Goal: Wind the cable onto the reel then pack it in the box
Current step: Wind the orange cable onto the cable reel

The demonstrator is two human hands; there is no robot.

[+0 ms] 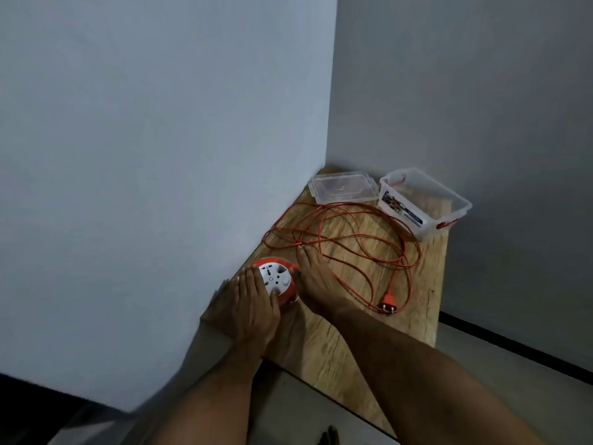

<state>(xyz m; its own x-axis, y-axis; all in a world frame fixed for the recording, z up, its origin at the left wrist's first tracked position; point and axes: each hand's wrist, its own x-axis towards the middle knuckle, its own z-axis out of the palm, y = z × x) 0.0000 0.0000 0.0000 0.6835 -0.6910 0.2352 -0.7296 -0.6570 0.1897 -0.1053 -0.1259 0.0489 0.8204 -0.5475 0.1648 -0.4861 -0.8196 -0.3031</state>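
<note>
- Resting on a wooden tabletop (324,345) set in a corner between two grey walls, an orange cable reel (276,280) with a white socket face sits near the left edge, close to the wall.
- The left hand (253,305) lies on the reel's near left side, fingers straight and close together along the rim, thumb against the white face.
- The right hand (317,277) lies on the reel's right side, fingers straight and pressed together, their tips reaching the orange cable (353,239) where it leaves the reel; whether they pinch it I cannot tell.
- The cable lies unwound in loose, overlapping loops across the middle of the table, between the reel and the box.
- Its orange plug (387,304) lies at the near right end of the loops, apart from the right forearm.
- A clear plastic box (423,203) with red latches stands open at the far right, a printed label on its side.
- Its clear lid (343,186) lies flat just to the left of it, in the far corner.
</note>
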